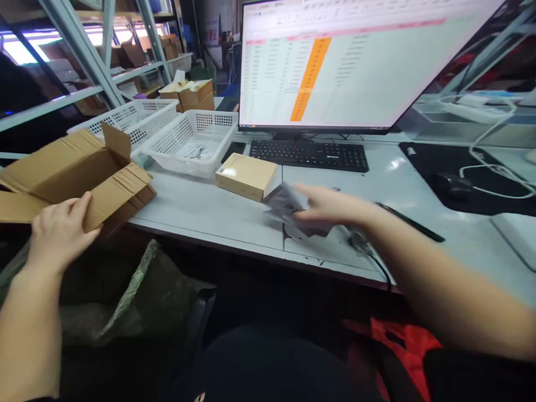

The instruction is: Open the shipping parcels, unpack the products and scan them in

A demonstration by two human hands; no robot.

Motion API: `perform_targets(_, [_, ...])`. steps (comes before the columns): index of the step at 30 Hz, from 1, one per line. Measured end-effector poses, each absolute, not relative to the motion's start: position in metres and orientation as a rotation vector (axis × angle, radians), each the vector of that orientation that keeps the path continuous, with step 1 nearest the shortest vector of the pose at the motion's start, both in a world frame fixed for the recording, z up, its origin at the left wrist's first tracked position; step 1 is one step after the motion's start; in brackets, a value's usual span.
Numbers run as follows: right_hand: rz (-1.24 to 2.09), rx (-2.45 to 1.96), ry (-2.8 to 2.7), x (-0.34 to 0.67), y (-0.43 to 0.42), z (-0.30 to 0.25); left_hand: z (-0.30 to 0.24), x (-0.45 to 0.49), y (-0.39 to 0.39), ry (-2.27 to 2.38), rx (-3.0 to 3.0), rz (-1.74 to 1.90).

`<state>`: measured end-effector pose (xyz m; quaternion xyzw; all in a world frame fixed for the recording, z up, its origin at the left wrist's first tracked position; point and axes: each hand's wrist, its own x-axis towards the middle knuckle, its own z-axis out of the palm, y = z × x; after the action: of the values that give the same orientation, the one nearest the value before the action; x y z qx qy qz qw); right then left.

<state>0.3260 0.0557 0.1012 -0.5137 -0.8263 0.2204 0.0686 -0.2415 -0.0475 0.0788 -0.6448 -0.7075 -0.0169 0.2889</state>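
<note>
My left hand rests against the front flap of an open brown cardboard box at the table's left edge, fingers curled on the flap. My right hand reaches across the table's middle, blurred by motion, closed on a grey plastic packet. A small tan box lies shut just left of that packet, in front of the keyboard.
Two white perforated baskets stand behind the cardboard box. A large monitor, black keyboard, mouse on a black pad, and a black pen occupy the table. Metal shelving with boxes stands at left.
</note>
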Motion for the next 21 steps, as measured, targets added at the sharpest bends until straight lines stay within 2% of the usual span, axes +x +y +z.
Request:
perform_targets(2, [0.389,-1.665,-2.511,0.314,0.048,0.072,0.079,-0.249,-0.035,-1.834,-1.709,-0.145])
perform_targets(5, [-0.161,-1.596,-2.499,0.298,0.037,0.039,0.083,-0.25,-0.024,-1.747,-1.764,-0.253])
perform_targets(7, [-0.318,-1.487,-2.585,0.293,0.031,0.02,0.083,-0.247,-0.023,-1.735,-1.83,-0.274])
perform_targets(12, [-0.319,-1.307,-2.634,0.295,0.03,-0.014,0.078,-0.219,-0.022,-1.667,-1.802,-0.498])
perform_targets(16, [-0.185,-1.275,-2.658,0.295,0.033,-0.018,0.071,-0.15,0.012,-1.603,-2.057,-0.788])
perform_targets(19, [-0.133,-1.203,-2.644,0.302,0.029,-0.012,0.045,-0.076,0.064,-1.841,-2.412,-1.237])
perform_targets(21, [-0.196,-1.229,-2.549,0.318,0.025,-0.005,0.021,-0.031,0.099,-2.118,-2.435,-1.726])
